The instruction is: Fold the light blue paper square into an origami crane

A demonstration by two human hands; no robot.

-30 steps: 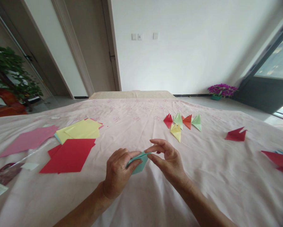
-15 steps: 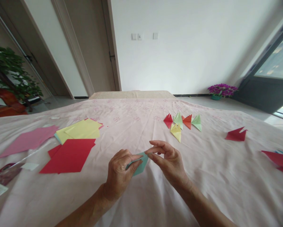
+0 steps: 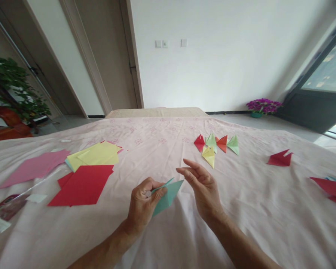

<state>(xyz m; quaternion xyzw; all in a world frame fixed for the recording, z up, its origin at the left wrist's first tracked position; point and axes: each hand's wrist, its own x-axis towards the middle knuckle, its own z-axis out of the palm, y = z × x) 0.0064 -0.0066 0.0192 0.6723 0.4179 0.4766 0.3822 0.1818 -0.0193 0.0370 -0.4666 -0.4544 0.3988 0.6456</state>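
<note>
Above the near middle of the cloth, my left hand [image 3: 145, 196] pinches a folded teal paper [image 3: 169, 197] between thumb and forefinger. The paper's flaps stand apart at the upper end, and part of it is hidden behind my fingers. Just to its right, my right hand [image 3: 201, 183] holds nothing; its fingers are apart and close to the paper's right tip without touching it. Beyond the right hand lie several small folded paper shapes, among them a yellow one [image 3: 208, 156], an orange one [image 3: 222, 144] and a red one [image 3: 199, 143].
Red sheets [image 3: 82, 185], yellow sheets [image 3: 97, 154] and pink sheets [image 3: 36, 168] lie on the left of the pink cloth [image 3: 151, 157]. A clear packet [image 3: 12, 207] is at the left edge. Farther right are a folded red piece [image 3: 280, 158] and more red paper [image 3: 329, 188].
My right hand has let go of the teal paper and moved slightly away, its fingers spreading. The paper's flaps have come apart and it shows wider in my left hand.
</note>
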